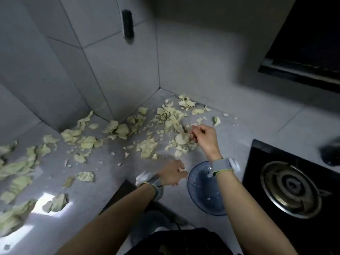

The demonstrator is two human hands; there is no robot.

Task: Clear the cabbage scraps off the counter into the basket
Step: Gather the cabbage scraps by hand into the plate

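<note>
Pale green cabbage scraps (147,147) lie scattered across the grey counter (103,173), from the far corner to the near left. A blue basket (202,196) sits at the counter's front edge, between my arms, with a few small bits inside. My right hand (201,137) reaches past the basket, its fingers curled around a round cabbage piece (182,138) in a pile. My left hand (173,174) hovers beside the basket's left rim, fingers curled, seemingly pinching a small scrap; the view is blurred.
A black gas stove (290,184) with a metal burner stands to the right of the basket. Tiled walls close the corner behind the scraps. A black range hood (303,52) hangs at the upper right. A dark object (127,24) hangs on the wall.
</note>
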